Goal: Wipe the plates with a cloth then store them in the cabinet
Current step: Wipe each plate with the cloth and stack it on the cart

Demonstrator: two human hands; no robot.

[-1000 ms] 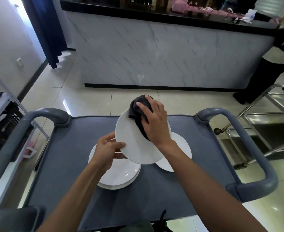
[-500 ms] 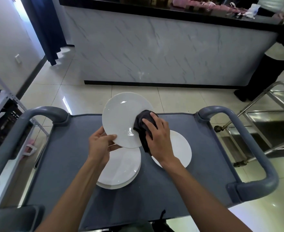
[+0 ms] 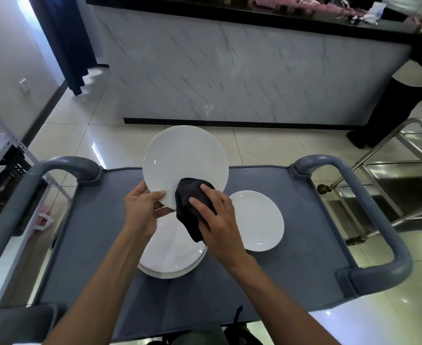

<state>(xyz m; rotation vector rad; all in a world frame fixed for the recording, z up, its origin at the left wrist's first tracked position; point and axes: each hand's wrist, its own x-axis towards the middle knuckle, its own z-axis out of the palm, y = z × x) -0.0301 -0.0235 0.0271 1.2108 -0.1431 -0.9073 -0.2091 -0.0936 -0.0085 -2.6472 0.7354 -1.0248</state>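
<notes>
wiping step, judged in hand: the left hand pinches the near rim of a round white ceramic plate tilted above the grey cart tray, while the right hand, fingers spread, presses a crumpled black cloth to its lower edge. a stack of white plates lies below and a single white plate just right. next: finish the rim, then set it aside; no cabinet is identifiable.
</notes>
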